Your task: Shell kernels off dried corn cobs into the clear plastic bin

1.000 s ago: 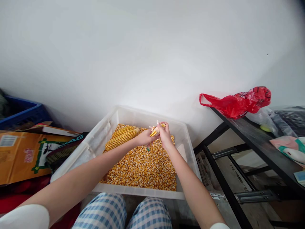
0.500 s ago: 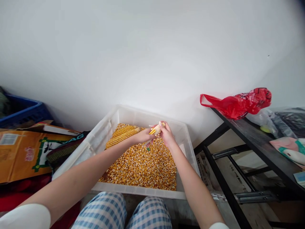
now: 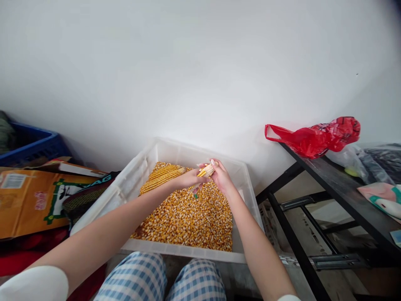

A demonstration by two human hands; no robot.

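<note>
Both hands are closed around one partly stripped corn cob (image 3: 206,169), held over the far part of a translucent plastic bin (image 3: 184,250). My left hand (image 3: 191,179) grips the cob's lower-left end, where yellow kernels remain. Fingers of my right hand (image 3: 221,176) wrap the paler, bare end, the thumb on top. Loose corn kernels (image 3: 184,219) fill much of the bin below. Several whole ears of corn (image 3: 161,177) lie on the kernels to the left of my hands. Something small and green shows under the hands, too small to name.
At left stand a blue crate (image 3: 34,144), an orange cardboard box (image 3: 28,205) and a dark mesh bag (image 3: 84,196). A black metal frame (image 3: 332,175) at right bears a red plastic bag (image 3: 316,138) and other packages. A white wall rises behind the bin.
The hands stay together on the cob, with only a slight shift of the fingers. The whole view has moved a little; the bin's contents look the same.
</note>
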